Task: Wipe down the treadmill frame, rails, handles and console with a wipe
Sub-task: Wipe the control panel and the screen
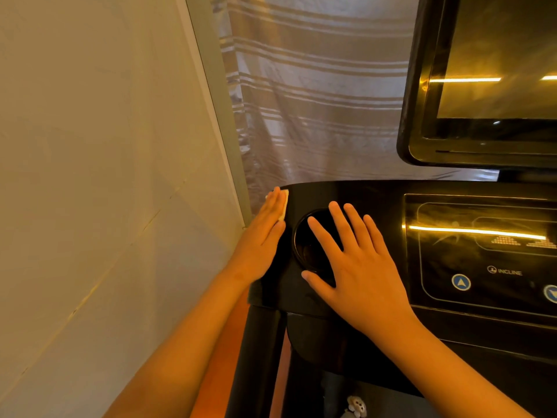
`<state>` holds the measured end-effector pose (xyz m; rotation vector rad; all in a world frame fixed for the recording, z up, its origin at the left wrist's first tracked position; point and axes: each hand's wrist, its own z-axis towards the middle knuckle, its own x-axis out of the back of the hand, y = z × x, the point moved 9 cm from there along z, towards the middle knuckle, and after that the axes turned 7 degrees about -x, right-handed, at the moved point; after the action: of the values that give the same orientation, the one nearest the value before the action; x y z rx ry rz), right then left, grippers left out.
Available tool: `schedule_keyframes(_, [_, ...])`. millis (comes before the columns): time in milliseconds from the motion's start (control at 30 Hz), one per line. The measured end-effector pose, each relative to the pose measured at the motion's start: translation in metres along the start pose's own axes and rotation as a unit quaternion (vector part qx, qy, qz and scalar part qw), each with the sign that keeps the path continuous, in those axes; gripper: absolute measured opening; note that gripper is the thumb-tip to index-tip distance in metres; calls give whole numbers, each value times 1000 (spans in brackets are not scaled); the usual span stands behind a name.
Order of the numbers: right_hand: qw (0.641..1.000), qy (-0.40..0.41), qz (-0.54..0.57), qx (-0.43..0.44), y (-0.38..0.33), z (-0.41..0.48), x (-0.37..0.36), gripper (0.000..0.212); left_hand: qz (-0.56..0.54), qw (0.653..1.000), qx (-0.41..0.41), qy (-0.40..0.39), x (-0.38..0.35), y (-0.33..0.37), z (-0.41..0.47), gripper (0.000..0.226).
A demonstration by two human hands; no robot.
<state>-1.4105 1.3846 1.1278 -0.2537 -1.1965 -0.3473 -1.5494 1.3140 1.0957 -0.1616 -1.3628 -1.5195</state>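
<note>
Left hand: our left hand (259, 236) lies flat, fingers straight and together, pressing the wipe against the console's left edge.
Wipe: the pale yellow folded wipe (284, 203) peeks out beside those fingers at the far left corner. Its long axis follows the fingers, pointing away from us toward the grey striped curtain (316, 101).
Console: the glossy black treadmill console (355, 191) spans rightward.
Right hand: our right hand (361, 267) rests splayed over the round cup recess (307, 251), holding nothing.
</note>
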Motion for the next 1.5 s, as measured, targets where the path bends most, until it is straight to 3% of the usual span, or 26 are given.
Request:
schedule_keyframes(167, [1000,4,-3,-1,0,0,1,77,16,1000,-2,1,1,-1,23,52])
schedule_keyframes(367, [1000,11,-1,3,0,0,-1,77,0,998,-60,-25,-6,25,-22,60])
schedule_keyframes(633, [1000,21,5,4,1,0,0,76,-5,999,-22,-37,-12,24,-79,53])
schedule_keyframes(833, [1000,28,9,0,1,-1,2,76,0,996,84,-17,-12,6,-55,61])
schedule_keyframes(1033, [999,36,33,12,1,-3,4,75,86,995,23,-40,-33,52,-99,73])
schedule_keyframes(1133, [999,33,33,18,1,-3,4,74,116,991,31,-56,-38,56,-129,75])
schedule_keyframes(1367, [999,26,23,20,0,-2,3,72,-22,988,156,-8,-29,16,-129,67])
schedule_keyframes(1500, [999,16,18,22,-1,-3,3,72,41,989,140,-1,-33,28,-106,76])
